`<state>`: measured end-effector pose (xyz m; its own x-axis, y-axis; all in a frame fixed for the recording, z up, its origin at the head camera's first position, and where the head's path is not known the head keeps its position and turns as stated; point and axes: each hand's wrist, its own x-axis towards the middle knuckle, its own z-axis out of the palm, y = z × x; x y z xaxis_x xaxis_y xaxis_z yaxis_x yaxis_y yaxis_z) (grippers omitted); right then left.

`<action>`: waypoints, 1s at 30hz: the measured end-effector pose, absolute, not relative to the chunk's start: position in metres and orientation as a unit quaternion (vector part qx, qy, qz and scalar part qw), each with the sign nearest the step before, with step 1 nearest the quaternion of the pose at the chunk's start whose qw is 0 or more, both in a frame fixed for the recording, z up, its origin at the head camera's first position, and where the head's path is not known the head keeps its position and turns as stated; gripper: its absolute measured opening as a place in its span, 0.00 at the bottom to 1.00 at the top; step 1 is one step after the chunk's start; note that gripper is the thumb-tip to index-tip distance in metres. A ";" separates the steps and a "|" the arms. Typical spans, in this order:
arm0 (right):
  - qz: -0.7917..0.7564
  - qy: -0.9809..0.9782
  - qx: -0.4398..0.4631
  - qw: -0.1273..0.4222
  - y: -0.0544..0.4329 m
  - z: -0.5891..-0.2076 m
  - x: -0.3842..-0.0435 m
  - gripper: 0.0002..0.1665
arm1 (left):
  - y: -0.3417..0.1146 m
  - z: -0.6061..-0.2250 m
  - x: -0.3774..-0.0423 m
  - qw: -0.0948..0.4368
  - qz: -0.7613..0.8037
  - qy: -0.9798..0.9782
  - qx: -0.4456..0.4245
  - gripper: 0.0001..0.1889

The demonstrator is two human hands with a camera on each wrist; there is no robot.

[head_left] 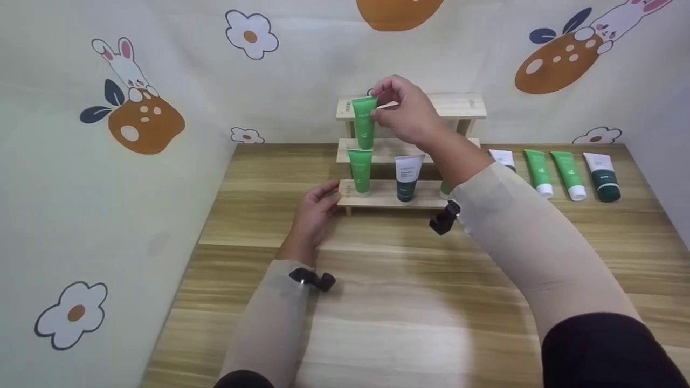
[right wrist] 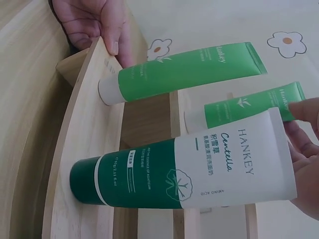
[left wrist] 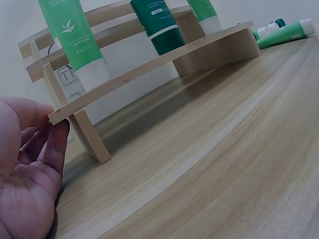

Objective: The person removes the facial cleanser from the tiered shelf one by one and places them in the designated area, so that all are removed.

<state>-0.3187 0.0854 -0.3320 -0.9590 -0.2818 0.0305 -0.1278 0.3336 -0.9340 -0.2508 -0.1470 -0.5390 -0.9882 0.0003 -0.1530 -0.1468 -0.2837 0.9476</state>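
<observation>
A three-tier wooden display rack (head_left: 383, 201) stands at the back of the table. My left hand (head_left: 315, 215) pinches the left end of its lowest board, thumb above and fingers below. With thumb and fingers, my right hand (head_left: 407, 110) holds the upper end of a green squeeze tube (head_left: 365, 126), upright with its white cap down at the left of the middle tier. On the lowest tier stand another green tube (head_left: 360, 171), a white and dark green tube (head_left: 408, 175) and, mostly hidden by my right arm, a further green tube (head_left: 445, 187).
To the right of the rack several tubes lie on the wooden table (head_left: 377, 302): a partly covered white one (head_left: 502, 157), two green ones (head_left: 537, 170) and a white and dark green one (head_left: 602, 175). A patterned backdrop (head_left: 302, 81) rises directly behind the rack.
</observation>
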 end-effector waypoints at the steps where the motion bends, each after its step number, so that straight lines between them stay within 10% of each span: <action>1: -0.564 0.814 -0.125 0.064 0.085 -0.333 -0.319 0.17 | -0.147 -0.539 -0.251 0.045 0.800 0.596 -0.060 0.22; 30: -0.571 0.817 -0.082 0.013 0.167 -0.315 -0.301 0.17 | -0.145 -0.539 -0.251 0.049 0.816 0.571 -0.068 0.23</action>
